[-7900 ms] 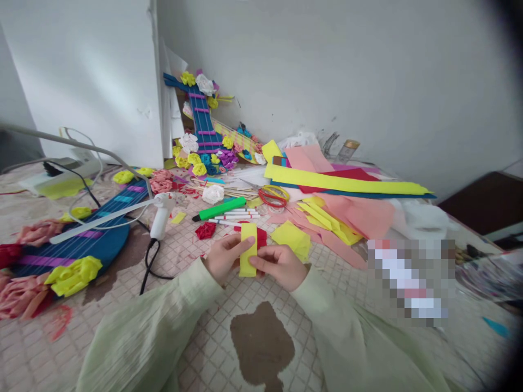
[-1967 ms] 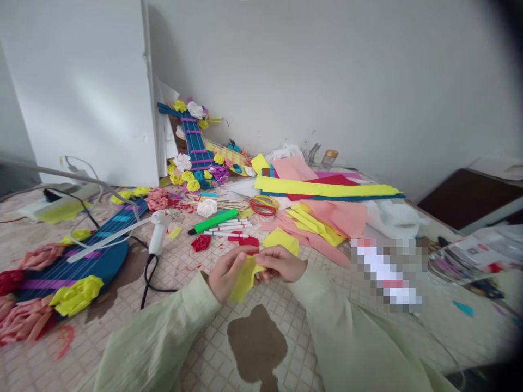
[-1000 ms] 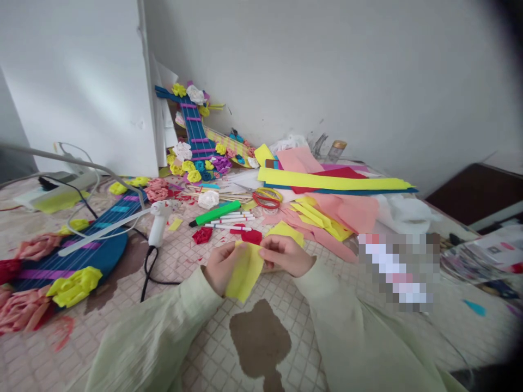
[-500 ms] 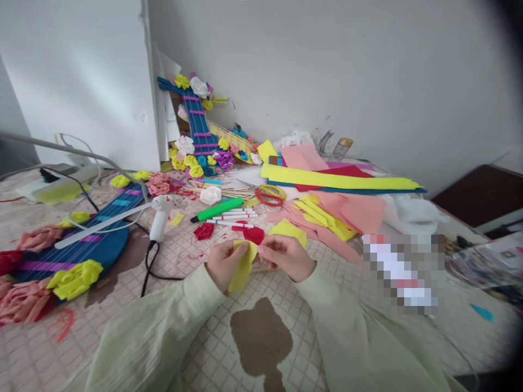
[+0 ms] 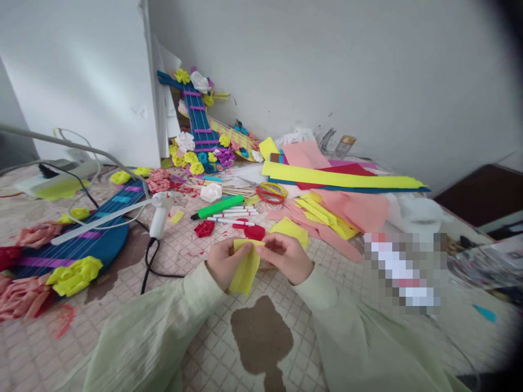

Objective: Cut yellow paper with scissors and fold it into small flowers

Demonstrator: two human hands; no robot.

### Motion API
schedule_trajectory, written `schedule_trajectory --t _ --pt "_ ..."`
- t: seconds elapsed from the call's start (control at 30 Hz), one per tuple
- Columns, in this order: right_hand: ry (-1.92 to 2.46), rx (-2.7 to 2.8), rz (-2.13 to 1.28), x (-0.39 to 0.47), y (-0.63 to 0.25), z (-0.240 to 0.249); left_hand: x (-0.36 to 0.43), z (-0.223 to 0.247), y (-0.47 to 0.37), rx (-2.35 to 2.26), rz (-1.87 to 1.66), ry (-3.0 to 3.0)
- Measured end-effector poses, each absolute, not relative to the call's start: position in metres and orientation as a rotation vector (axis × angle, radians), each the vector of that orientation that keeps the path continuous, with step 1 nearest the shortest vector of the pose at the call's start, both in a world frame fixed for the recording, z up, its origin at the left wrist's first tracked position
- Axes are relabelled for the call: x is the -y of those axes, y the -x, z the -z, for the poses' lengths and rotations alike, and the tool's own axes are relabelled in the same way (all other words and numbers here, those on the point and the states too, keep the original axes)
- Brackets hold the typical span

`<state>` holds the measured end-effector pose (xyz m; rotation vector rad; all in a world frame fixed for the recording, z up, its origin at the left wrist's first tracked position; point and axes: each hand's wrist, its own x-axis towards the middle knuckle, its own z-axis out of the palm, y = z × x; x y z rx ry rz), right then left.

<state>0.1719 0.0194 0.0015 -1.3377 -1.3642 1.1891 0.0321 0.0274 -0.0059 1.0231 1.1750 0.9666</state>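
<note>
A small piece of yellow crepe paper point(image 5: 245, 275) hangs between my two hands, above the table's near middle. My left hand point(image 5: 224, 262) pinches it with the thumb on top. The fingers of my right hand point(image 5: 289, 258) are closed on the paper's upper right edge. Just beyond my hands lie a red paper disc point(image 5: 254, 232) and a crumpled red paper flower point(image 5: 204, 228). Another yellow paper sheet point(image 5: 295, 227) lies behind my right hand.
A white glue gun point(image 5: 159, 218) with a black cord stands left, beside a blue paper guitar point(image 5: 116, 231). Markers point(image 5: 235, 214), a green highlighter point(image 5: 219, 207) and scissors point(image 5: 269, 191) lie ahead. Pink paper point(image 5: 355, 209) and a long yellow strip point(image 5: 339, 177) are at right.
My right hand has moved slightly left and now grips the paper's edge. The yellow paper spreads wider between both hands.
</note>
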Motion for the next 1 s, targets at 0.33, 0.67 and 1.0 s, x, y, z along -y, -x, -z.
schedule_trajectory --t 0.33,0.67,1.0 --pt "1.367 1.607 -0.546 -0.0140 -0.1701 -0.0008 -0.0274 0.0047 -0.0328 -1.026 -0.927 -0.865" --pt "1.199 1.875 -0.297 -0.0112 -0.1682 -0.0019 -0.0278 0.0071 -0.0322 -1.005 -0.980 -0.904" --pt "1.147 1.896 -0.367 -0.0101 -0.1680 -0.0022 -0.0292 0.0081 -0.0299 -1.041 -1.004 -1.018"
